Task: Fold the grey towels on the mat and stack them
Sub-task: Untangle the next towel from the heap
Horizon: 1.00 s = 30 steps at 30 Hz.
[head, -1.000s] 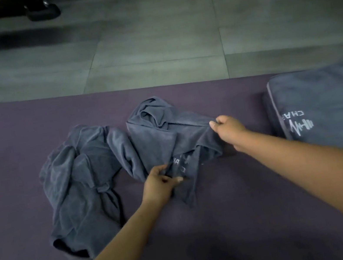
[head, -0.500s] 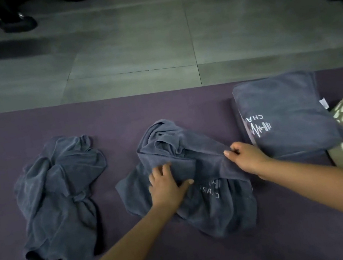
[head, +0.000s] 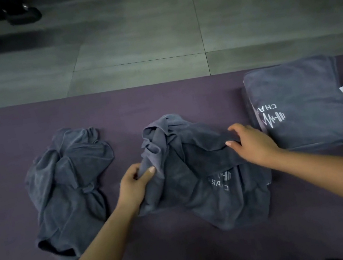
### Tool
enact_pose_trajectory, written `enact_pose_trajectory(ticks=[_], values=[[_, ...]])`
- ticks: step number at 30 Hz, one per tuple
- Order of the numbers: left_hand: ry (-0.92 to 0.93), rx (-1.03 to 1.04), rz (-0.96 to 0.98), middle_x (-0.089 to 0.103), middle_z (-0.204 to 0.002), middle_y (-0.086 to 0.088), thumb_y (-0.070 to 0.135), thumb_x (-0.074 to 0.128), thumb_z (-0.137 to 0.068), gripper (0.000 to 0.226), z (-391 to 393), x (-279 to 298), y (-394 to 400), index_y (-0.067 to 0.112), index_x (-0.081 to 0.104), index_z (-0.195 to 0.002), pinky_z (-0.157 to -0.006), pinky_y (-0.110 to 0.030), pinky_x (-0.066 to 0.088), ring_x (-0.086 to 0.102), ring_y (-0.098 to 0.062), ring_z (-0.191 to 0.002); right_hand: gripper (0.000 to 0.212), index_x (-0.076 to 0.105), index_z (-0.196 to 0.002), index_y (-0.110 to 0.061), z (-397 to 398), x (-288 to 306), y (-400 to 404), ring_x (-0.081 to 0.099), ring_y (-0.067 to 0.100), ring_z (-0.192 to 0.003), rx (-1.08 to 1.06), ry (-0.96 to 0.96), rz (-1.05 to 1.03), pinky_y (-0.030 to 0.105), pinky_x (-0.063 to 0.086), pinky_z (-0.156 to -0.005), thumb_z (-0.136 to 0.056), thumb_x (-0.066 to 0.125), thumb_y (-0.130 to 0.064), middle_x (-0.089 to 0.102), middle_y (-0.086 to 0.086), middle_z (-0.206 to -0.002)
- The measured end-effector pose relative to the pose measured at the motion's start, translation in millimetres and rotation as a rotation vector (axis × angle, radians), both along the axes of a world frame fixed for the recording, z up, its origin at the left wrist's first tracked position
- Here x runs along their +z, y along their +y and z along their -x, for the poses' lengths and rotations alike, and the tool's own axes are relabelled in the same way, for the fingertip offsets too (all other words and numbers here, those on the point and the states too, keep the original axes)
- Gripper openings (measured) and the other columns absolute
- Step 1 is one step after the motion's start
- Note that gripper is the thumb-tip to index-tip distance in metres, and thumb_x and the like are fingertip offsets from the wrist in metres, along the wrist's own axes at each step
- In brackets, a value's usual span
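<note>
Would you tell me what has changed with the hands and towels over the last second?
The left hand went from pressing flat to gripping a fold of the middle towel. The right hand kept hold of its upper edge, and the towel was spread wider. The crumpled towel and folded stack stayed put.

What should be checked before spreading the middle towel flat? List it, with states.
1. Left hand grips the middle towel at its left edge: ok.
2. Right hand on the towel's right fold: ok, though a firm pinch cannot be told.
3. Towel lies flat: not ok, bunched and twisted.
4. Apart from the crumpled towel on the left: ok.
5. Bare mat in front to spread on: ok.
6. Folded stack on the right ready to receive it: ok.
</note>
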<state>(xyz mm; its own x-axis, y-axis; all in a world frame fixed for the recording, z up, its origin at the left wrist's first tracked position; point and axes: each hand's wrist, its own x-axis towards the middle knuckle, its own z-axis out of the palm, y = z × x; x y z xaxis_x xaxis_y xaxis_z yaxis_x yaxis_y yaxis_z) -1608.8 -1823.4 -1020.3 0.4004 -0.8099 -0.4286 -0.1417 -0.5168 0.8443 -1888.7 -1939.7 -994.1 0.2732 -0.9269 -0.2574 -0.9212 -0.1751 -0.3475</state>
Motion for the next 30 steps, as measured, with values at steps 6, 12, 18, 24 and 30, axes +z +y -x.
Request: enact_pose_trajectory(ticks=[6,12,18,24,30], values=[[0.115,-0.005,0.131,0.07,-0.085,0.002,0.02,0.06,-0.092,0.013,-6.8,40.7,-3.1,0.017,0.07,-0.085,-0.076,-0.027,0.05,0.061,-0.009,-0.08,0.044,0.047,-0.132,-0.034,-54.2,43.3,1.8,0.051,0.01,-0.111,0.203,-0.537,-0.162,0.011,0.039,-0.088,-0.089,0.057,-0.039,0.047,-0.009,-0.127],[0.315,0.077,0.17,0.071,-0.085,-0.002,0.014,0.061,-0.089,0.011,15.4,62.5,-12.6,0.011,0.071,-0.085,-0.077,-0.024,0.049,0.063,-0.011,-0.084,0.043,0.054,-0.12,-0.04,-84.0,67.2,11.4,0.048,0.0,-0.117,0.159,-0.805,-0.528,0.013,0.041,-0.09,-0.079,0.053,-0.053,0.052,-0.025,-0.119],[0.04,-0.024,0.294,0.069,-0.102,0.0,0.014,0.066,-0.086,0.009,26.1,85.1,-17.9,0.014,0.074,-0.09,-0.087,-0.018,0.048,0.064,-0.005,-0.095,0.041,0.069,-0.092,-0.031,-79.9,82.9,10.9,0.064,0.005,-0.088,0.118,-0.829,-0.441,0.023,0.051,-0.082,-0.06,0.076,-0.056,0.07,-0.01,-0.094],[0.137,-0.033,0.307,0.067,-0.115,0.007,0.021,0.061,-0.091,0.018,43.4,91.6,-25.0,0.028,0.07,-0.106,-0.097,-0.024,0.046,0.06,-0.002,-0.107,0.014,0.063,-0.069,-0.023,-65.9,105.2,-7.5,0.053,0.007,-0.083,0.017,-0.777,-0.121,0.021,0.04,-0.084,-0.082,0.069,-0.021,0.056,-0.004,-0.093],[-0.117,-0.306,0.161,0.037,-0.125,0.005,0.041,0.075,-0.074,0.067,67.0,86.9,-25.6,0.032,0.041,-0.131,-0.087,-0.009,0.037,0.046,0.004,-0.103,0.015,0.066,-0.069,-0.022,-45.9,126.5,-27.8,0.056,0.011,-0.074,-0.109,-0.905,0.097,0.03,0.044,-0.076,-0.083,0.067,-0.026,0.064,0.0,-0.072]])
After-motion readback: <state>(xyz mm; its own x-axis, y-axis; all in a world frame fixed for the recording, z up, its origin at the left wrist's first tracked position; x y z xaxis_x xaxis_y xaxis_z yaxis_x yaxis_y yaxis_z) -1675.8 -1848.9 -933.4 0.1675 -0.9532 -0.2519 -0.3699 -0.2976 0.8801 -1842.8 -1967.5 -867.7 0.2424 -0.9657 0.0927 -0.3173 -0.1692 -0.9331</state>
